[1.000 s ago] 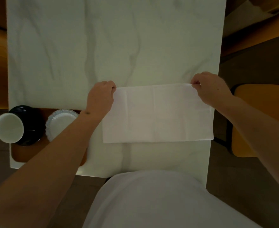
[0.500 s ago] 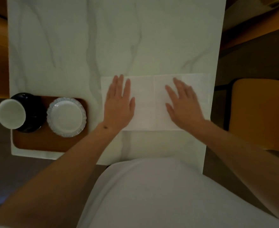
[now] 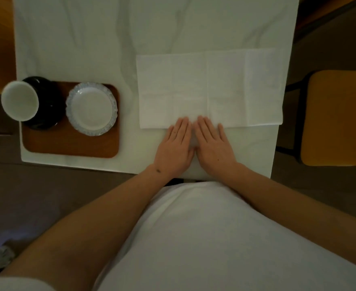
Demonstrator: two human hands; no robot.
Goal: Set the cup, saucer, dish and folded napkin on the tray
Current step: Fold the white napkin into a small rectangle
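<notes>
Left hand (image 3: 174, 147) and right hand (image 3: 215, 145) lie flat, fingers straight, fingertips on the napkin's (image 3: 209, 89) near edge, gripping nothing. Tray (image 3: 72, 147) with cup (image 3: 20, 103), saucer (image 3: 46, 114), dish (image 3: 91, 108) lies leftward. Risk: uneven pressure skews the fold.

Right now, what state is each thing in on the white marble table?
White paper napkin: flat on the table, creased, not on the tray.
Brown wooden tray: at the table's near left corner, holding the crockery.
White cup: upright on the black saucer.
Black saucer: on the tray's left end.
Pale scalloped dish: upright on the tray.
Left hand: flat, fingertips on the napkin's near edge.
Right hand: same.
</notes>
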